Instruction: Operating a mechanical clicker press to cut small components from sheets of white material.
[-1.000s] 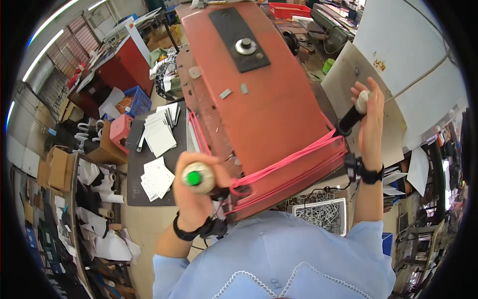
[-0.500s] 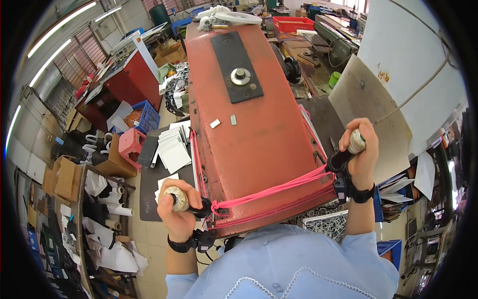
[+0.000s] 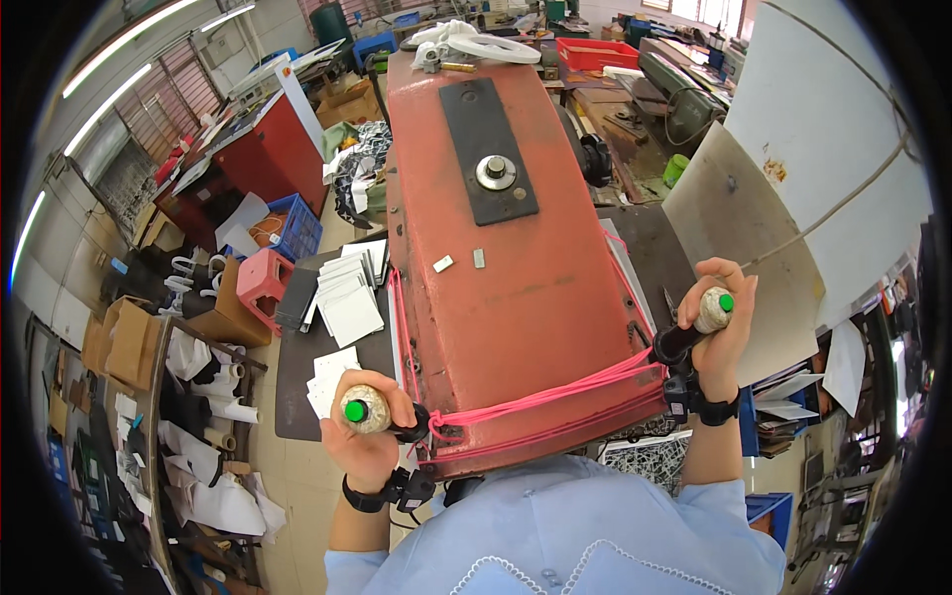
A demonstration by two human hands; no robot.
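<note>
A big red machine arm, like that of a swing-arm press [image 3: 506, 327], stretches away in front of me. At its near corners stick out two black handles with tape-wrapped ends and green buttons on top. My left hand [image 3: 359, 446] is closed round the left handle [image 3: 377, 415]. Round the right handle [image 3: 712, 312] my right hand [image 3: 727, 342] is closed as well. Neither hand covers the green button. Pink cord [image 3: 545, 394] runs between the two handles across the arm's near end. Dark straps with small devices sit on both my wrists.
White square sheets [image 3: 352, 307] lie on the dark table at the left. Two small flat pieces [image 3: 479, 259] and a black plate with a knob [image 3: 493, 172] are on the arm's top. A crowded rack [image 3: 188, 436] stands left, a large board [image 3: 744, 258] right.
The green buttons, mostly hidden before, now show on both handles. My fingers have shifted on the grips. The whole scene sits slightly further right and lower in the picture.
</note>
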